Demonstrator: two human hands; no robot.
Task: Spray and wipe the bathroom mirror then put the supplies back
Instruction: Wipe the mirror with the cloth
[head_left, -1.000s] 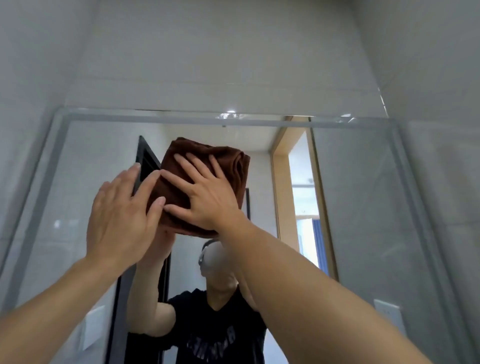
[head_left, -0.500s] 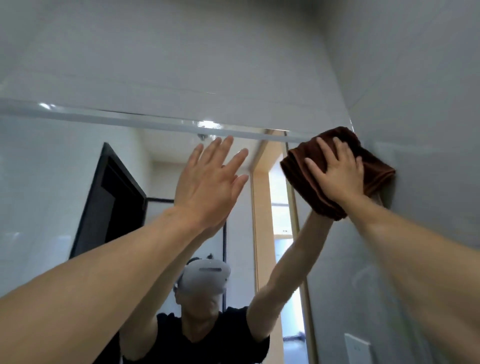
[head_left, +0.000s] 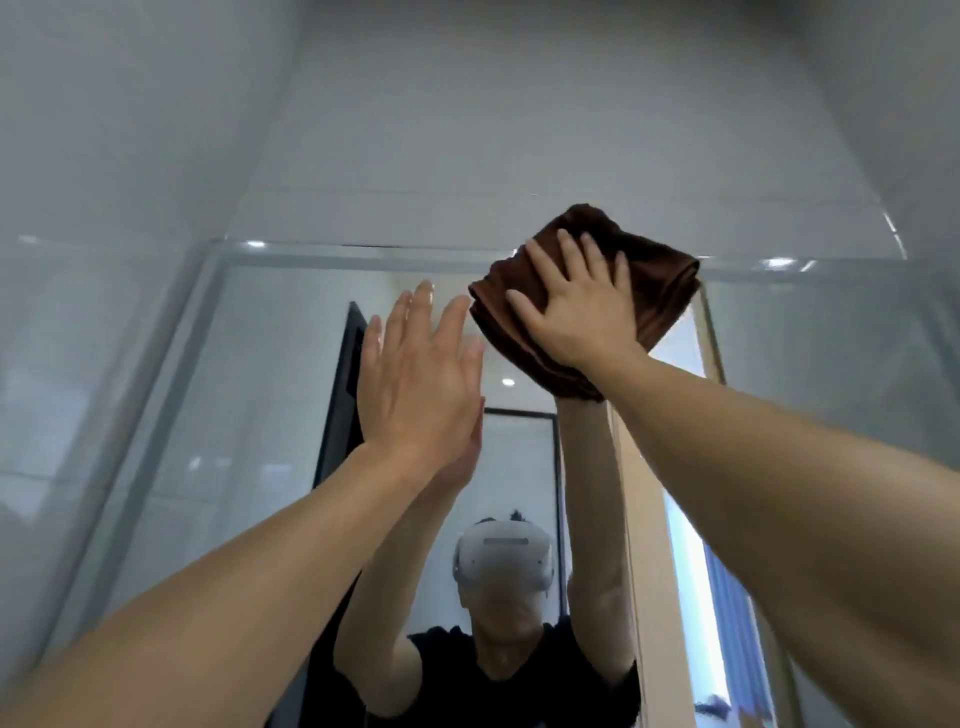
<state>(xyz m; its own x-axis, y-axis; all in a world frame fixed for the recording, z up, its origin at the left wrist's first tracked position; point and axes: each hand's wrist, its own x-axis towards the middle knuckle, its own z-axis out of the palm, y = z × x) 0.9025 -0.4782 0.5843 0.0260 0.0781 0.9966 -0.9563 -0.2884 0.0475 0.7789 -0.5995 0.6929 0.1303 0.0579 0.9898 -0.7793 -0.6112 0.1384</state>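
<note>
Folded brown terry cloth (head_left: 660, 291) looks soft, light; our right hand (head_left: 576, 312) pins its middle under spread fingers against the glass mirror (head_left: 260, 389); left hand (head_left: 415, 384) flat, fingers together.

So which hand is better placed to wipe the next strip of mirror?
Right. The right hand presses the brown cloth flat against the mirror near its top edge; the left hand holds nothing.

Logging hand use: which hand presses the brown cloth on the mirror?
The right hand, spread flat on the brown cloth; the left hand holds nothing.
</note>
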